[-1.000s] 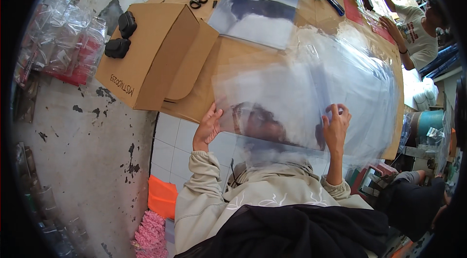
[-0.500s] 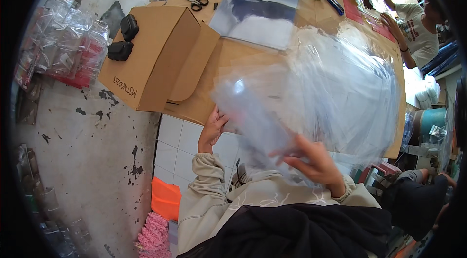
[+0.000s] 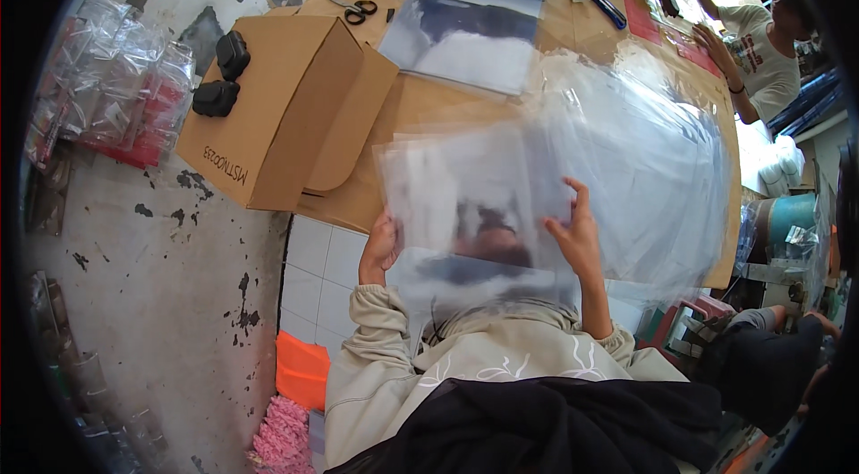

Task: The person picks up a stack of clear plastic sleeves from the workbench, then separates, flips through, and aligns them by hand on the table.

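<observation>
My left hand (image 3: 380, 246) is closed on the left edge of a stack of clear plastic sheets (image 3: 438, 188), thumb on top. The sheets lie over the near edge of the table and reach toward my body, glossy with reflections. At their right edge is my right hand (image 3: 577, 228), its thumb and forefinger spread apart; it seems to touch the edge without gripping it. Just beyond that hand spreads a large loose pile of clear plastic (image 3: 662, 179). How many sheets are in the stack I cannot tell.
On the brown-covered table (image 3: 429, 103) stand a cardboard box (image 3: 259, 107) with two black cases (image 3: 233, 55), scissors (image 3: 361, 12), a neat clear-sheet stack (image 3: 474, 31) and a blue cutter knife (image 3: 604, 4). Another person (image 3: 761, 54) works at the far right; bagged goods (image 3: 116, 80) hang left.
The sheets, blurred and slanted before, now lie spread out flat between my hands. My right hand has moved up from the near side to their right edge, and its fingers have opened.
</observation>
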The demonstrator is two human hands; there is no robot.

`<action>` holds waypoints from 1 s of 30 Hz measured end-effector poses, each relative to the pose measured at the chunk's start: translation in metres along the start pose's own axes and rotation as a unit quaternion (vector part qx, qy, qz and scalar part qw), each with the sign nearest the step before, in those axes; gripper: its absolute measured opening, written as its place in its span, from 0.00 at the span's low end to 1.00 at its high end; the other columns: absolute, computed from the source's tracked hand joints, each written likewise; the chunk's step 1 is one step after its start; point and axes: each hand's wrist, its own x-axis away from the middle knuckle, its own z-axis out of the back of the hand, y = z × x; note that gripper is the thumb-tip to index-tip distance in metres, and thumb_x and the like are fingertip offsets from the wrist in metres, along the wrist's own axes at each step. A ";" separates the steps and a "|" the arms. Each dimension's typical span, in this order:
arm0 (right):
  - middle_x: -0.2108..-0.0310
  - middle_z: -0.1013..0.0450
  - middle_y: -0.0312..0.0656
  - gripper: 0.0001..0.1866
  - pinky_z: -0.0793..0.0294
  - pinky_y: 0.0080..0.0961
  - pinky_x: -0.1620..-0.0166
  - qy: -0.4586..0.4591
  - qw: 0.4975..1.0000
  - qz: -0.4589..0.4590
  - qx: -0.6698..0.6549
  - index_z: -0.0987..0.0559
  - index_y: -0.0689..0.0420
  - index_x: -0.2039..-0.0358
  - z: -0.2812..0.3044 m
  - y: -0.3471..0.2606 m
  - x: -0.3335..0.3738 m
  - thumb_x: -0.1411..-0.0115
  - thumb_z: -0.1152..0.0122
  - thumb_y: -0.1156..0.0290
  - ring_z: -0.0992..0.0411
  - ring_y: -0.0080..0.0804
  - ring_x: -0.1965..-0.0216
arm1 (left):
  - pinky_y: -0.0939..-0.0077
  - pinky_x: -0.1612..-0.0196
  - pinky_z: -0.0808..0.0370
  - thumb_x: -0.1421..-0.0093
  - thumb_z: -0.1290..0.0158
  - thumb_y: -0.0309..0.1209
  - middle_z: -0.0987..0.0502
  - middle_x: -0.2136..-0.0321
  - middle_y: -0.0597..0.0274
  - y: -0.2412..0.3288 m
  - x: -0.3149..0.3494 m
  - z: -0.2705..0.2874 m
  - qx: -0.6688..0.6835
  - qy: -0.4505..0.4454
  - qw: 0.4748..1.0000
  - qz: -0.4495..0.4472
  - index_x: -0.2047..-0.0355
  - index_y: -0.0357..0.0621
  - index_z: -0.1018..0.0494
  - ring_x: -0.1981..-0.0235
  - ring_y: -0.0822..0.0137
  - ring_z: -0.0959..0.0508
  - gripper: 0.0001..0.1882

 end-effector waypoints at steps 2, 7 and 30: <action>0.69 0.31 0.54 0.35 0.31 0.34 0.67 -0.009 0.999 -0.034 -0.012 0.44 0.53 0.46 0.001 -0.020 0.005 0.55 0.42 0.80 0.31 0.50 0.73 | 0.69 0.53 0.30 0.40 0.64 0.29 0.35 0.52 0.53 0.000 0.001 -0.004 -0.003 0.008 1.000 -0.012 0.46 0.37 0.45 0.54 0.61 0.31 0.21; 0.79 0.31 0.54 0.33 0.32 0.34 0.72 -0.067 0.988 0.069 0.125 0.43 0.58 0.47 -0.010 -0.052 0.030 0.54 0.41 0.78 0.32 0.56 0.75 | 0.66 0.52 0.32 0.38 0.66 0.34 0.36 0.51 0.53 -0.001 -0.005 -0.012 0.015 0.021 1.000 -0.010 0.47 0.37 0.45 0.51 0.60 0.33 0.21; 0.51 0.40 0.49 0.19 0.40 0.41 0.54 0.030 0.943 -0.003 0.330 0.28 0.56 0.61 0.026 -0.003 -0.016 0.56 0.39 0.73 0.42 0.47 0.51 | 0.69 0.65 0.24 0.39 0.60 0.37 0.37 0.51 0.57 0.005 0.009 -0.025 -0.025 -0.023 0.999 -0.008 0.42 0.43 0.55 0.60 0.66 0.27 0.28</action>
